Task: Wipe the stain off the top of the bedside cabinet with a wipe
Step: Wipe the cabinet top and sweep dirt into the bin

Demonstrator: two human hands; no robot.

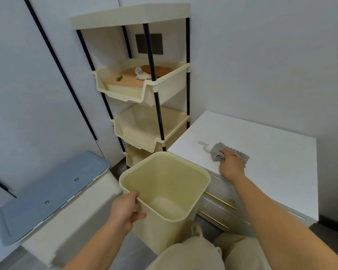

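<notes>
**Grey cloth on white cabinet top, cream bin at the near edge**

Right hand (229,164) pressed flat on a grey wipe (232,152), fingers curled over the cloth's near-left corner and bunching it there. Nubbly, waffle-like weave, roughly rectangular, soft and slightly rumpled. Lying near the front of the bedside cabinet (271,162), toward its left half. Smooth, matte white top, square-cornered. Just left of the cloth, touching its edge, a pale grey stain (203,146): a thin, crooked smear, faint against the white. Below the top, white drawer fronts with slim brass bar handles (220,200).

Left hand (126,208) closed on the near-left rim of a cream plastic bin (183,191), thumb inside, fingers outside. Squarish with rounded corners, smooth walls, nothing visible inside, held tilted just beside the cabinet's front-left corner.

Behind, a tall shelf rack (142,90) in the same cream plastic, black poles, flat lid on top, three scooped trays. In the upper tray a tan board, a small green item, a crumpled pale wrapper and something brown and loaf-shaped. At lower left, a pale box with a blue-grey lid (53,191), glossy, rounded. Plain pale walls; grey floor. Beige trousers (193,254) at the bottom edge.
</notes>
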